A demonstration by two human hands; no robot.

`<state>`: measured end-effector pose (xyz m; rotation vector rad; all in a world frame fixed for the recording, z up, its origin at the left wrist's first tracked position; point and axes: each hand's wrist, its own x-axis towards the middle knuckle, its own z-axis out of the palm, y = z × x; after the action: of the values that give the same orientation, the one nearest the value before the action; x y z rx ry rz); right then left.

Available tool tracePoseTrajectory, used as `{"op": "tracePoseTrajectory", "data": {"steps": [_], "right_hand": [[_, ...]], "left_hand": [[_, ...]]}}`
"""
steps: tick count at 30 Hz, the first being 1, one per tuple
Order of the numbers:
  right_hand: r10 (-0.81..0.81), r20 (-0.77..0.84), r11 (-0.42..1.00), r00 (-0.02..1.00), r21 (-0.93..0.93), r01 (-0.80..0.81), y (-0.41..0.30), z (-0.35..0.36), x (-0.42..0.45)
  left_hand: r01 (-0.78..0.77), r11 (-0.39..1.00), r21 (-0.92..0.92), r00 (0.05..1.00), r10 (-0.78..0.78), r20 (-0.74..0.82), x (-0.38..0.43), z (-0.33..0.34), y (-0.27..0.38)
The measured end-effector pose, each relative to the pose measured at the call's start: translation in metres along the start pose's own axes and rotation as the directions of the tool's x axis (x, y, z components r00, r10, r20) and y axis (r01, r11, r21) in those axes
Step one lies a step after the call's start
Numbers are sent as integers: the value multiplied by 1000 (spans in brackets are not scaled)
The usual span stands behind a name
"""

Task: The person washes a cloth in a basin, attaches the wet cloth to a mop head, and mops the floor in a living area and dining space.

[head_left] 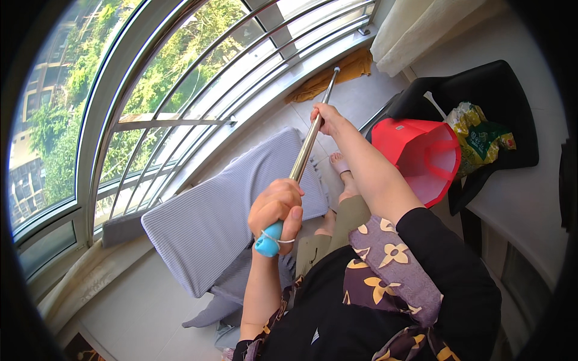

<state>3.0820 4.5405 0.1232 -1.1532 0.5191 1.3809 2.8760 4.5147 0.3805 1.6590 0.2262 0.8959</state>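
A shiny metal pole (306, 155) runs slantwise up the view from a light-blue plastic end grip (269, 241) with a white cord loop. My left hand (276, 210) is wrapped around the pole at its blue end, nearest my body. Farther up, my right hand (327, 118) grips the shaft with the arm stretched out. The pole's pale far tip appears over a mustard-coloured cloth (350, 72) lying on the floor below the window. Whether tip and cloth are joined, I cannot tell.
Left of my legs stands a seat with a grey ribbed cover (212, 198). On the right, a red bag (393, 140) and a yellow-green plastic bag (478, 135) are at a black chair (492, 90). Metal railings (180, 121) line the window; a cream curtain (415, 31) hangs beyond.
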Motion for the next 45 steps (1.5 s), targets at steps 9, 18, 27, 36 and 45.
{"op": "tracePoseTrajectory", "data": {"steps": [9, 18, 27, 36, 45], "right_hand": [[-7, 305, 850, 952, 503, -155, 79, 45, -68], [-231, 523, 504, 820, 785, -359, 150, 38, -130], [-276, 516, 482, 811, 804, -347, 197, -20, -187], [-132, 307, 618, 942, 769, -164, 261, -128, -238], [-177, -219, 429, 960, 861, 275, 302, -372, -271]], "left_hand": [[-36, 998, -43, 955, 47, 293, 39, -55, 77], [14, 989, -146, 828, 71, 557, 31, -32, 135], [103, 897, -431, 587, 295, 754, 26, -40, 138], [357, 824, -439, 835, -71, 546, -59, -29, 125], [684, 618, -388, 677, -342, 652, -157, 147, 71]]}}
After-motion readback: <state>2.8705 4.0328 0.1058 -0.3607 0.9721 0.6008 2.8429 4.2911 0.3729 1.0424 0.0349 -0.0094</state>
